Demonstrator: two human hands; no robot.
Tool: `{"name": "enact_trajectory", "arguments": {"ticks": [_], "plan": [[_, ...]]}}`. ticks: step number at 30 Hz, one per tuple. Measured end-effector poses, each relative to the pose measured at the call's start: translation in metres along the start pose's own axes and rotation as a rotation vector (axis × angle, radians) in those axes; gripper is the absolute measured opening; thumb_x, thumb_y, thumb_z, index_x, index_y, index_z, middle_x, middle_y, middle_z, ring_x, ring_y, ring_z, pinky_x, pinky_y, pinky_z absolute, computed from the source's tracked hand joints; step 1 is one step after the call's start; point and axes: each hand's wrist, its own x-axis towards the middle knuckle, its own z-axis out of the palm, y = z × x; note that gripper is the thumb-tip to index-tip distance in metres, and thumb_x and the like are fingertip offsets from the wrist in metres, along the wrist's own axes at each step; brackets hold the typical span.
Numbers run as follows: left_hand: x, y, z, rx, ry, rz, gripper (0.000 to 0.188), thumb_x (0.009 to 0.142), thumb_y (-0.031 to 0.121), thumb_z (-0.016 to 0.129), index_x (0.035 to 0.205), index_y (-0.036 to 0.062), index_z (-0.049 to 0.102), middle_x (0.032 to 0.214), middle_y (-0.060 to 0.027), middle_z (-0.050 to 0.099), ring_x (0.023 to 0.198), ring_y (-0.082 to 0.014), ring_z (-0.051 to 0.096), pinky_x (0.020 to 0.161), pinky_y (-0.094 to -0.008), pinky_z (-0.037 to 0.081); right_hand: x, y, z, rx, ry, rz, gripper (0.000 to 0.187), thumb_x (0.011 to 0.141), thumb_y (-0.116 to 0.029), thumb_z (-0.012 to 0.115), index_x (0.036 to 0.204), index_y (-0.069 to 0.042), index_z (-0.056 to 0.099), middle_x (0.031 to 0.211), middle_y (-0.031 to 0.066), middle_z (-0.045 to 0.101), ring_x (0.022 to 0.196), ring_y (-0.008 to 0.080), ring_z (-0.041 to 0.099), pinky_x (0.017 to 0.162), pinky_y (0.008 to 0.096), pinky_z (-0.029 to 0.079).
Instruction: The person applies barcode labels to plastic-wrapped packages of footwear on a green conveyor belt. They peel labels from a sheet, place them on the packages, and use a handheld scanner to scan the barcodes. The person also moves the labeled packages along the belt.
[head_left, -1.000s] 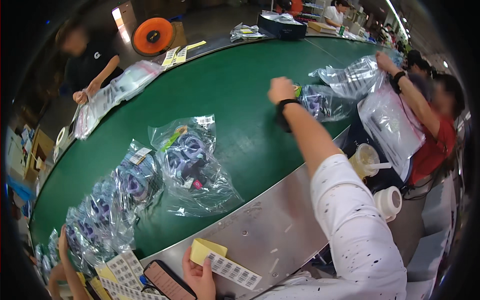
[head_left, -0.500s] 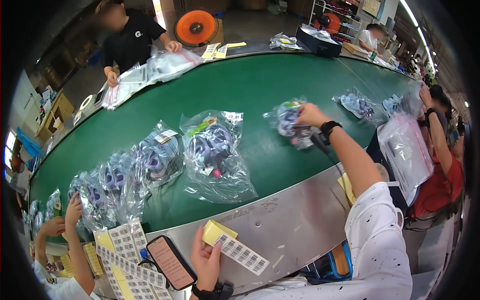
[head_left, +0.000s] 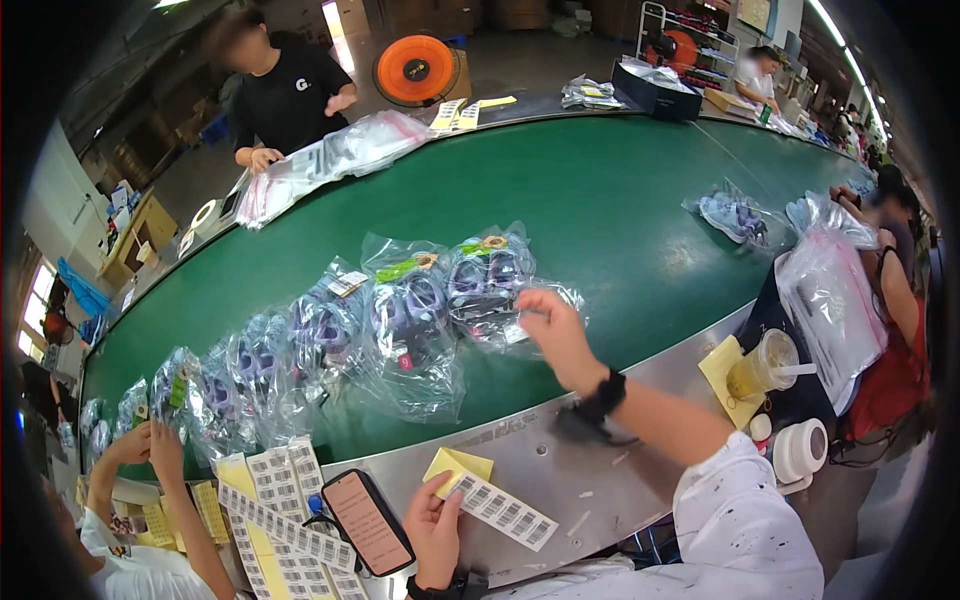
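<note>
Lying just up-left of right hand (head_left: pixel 557 338) | bagged shoes (head_left: pixel 492 278) | contact unclear

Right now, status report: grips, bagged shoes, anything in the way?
Left grip holding barcode label strip. Right grip at nearest bagged shoes, contact unclear. Phone lying beside left grip.

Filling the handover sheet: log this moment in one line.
left hand: holds label strip; right hand: at bagged shoes, contact unclear; phone: beside left hand
</note>
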Motion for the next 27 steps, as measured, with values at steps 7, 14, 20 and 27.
{"name": "enact_trajectory", "arguments": {"ticks": [7,14,20,27], "plan": [[0.003,0.023,0.011,0.034,-0.077,0.116,0.023,0.092,0.000,0.059,0.115,-0.0049,0.060,0.099,-0.0096,0.068,0.085,-0.0091,0.063,0.072,-0.0199,0.049,-0.108,-0.055,0.034,-0.204,-0.765,-0.034,0.015,0.086,-0.011,0.066,0.095,0.000,0.068,0.094,0.0099,0.064,0.087,0.0223,0.063,0.076,0.0316,0.049],[0.004,0.031,0.005,0.073,-0.106,0.101,0.022,0.092,-0.001,0.059,0.113,-0.0056,0.061,0.094,-0.0093,0.069,0.084,-0.0084,0.063,0.072,-0.0201,0.049,-0.120,-0.059,0.038,-0.169,-0.646,-0.148,0.013,0.085,-0.011,0.066,0.092,0.000,0.068,0.090,0.0092,0.063,0.079,0.0231,0.060,0.070,0.0325,0.048],[0.006,0.029,0.005,0.102,-0.134,0.065,0.034,0.090,-0.003,0.060,0.123,-0.0057,0.054,0.099,-0.0111,0.068,0.087,-0.0101,0.064,0.073,-0.0220,0.052,-0.126,-0.063,0.040,-0.342,-0.554,-0.356,0.011,0.080,-0.004,0.070,0.090,-0.002,0.069,0.092,0.0078,0.062,0.084,0.0241,0.061,0.070,0.0321,0.049],[0.007,0.027,0.008,0.060,-0.214,-0.043,0.045,0.089,-0.005,0.060,0.131,-0.0054,0.045,0.107,-0.0142,0.064,0.094,-0.0141,0.065,0.079,-0.0254,0.055,-0.117,-0.067,0.043,-0.333,-0.546,-0.400,0.012,0.079,-0.003,0.068,0.089,0.001,0.062,0.096,0.0107,0.059,0.088,0.0284,0.057,0.075,0.0354,0.048]]}}
